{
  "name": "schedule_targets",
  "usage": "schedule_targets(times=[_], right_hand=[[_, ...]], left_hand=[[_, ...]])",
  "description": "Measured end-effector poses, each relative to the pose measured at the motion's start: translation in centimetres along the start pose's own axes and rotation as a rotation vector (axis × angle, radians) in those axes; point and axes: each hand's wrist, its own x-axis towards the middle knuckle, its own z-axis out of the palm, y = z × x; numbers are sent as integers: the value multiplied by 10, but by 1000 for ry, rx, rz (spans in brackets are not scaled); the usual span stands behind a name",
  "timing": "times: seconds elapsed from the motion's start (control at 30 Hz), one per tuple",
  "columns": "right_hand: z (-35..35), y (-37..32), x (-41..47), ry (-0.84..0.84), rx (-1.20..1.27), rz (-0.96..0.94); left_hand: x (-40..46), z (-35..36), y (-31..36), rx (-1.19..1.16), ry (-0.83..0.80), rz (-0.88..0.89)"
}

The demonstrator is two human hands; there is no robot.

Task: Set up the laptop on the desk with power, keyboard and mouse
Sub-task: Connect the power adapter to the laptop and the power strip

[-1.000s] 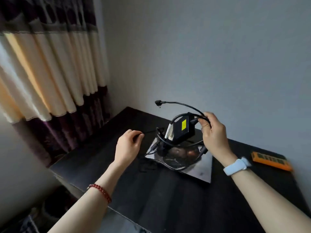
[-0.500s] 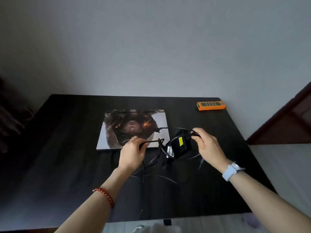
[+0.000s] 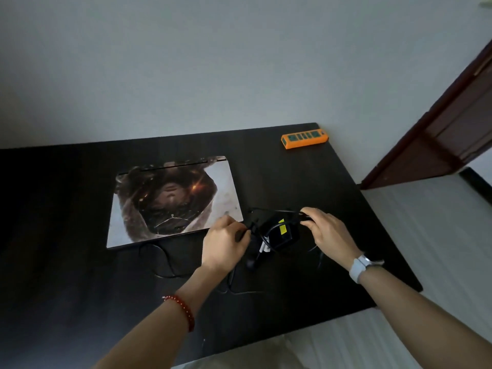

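A closed laptop (image 3: 173,201) with a picture on its lid lies flat on the black desk (image 3: 66,262). Just right of it I hold a black power adapter (image 3: 279,234) with a yellow sticker, a little above the desk. My right hand (image 3: 328,231) grips the cable loops at the adapter's top. My left hand (image 3: 225,242) pinches a stretch of its black cable (image 3: 159,262), which trails in loose loops over the desk in front of the laptop. No keyboard or mouse is in sight.
An orange power strip (image 3: 304,138) lies at the desk's far right corner against the grey wall. A dark wooden door (image 3: 447,134) stands to the right. Pale floor shows beyond the desk's right and near edges.
The view swung from the curtain side to the whole desk. Both hands carried the adapter off the laptop's lid to its right side, and more cable now lies on the desk.
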Motion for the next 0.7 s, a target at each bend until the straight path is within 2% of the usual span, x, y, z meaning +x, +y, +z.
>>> schedule_targets(times=[0.33,0.43,0.7], right_hand=[[-8,91,35,-179,-198,-246],[-3,113,36,-171,-321,-311],[15,166,15,-254,-447,-364]], left_hand=[[16,74,27,56,-64,26],[15,92,29,101,-129,-12],[11,132,39,72,-355,-57]])
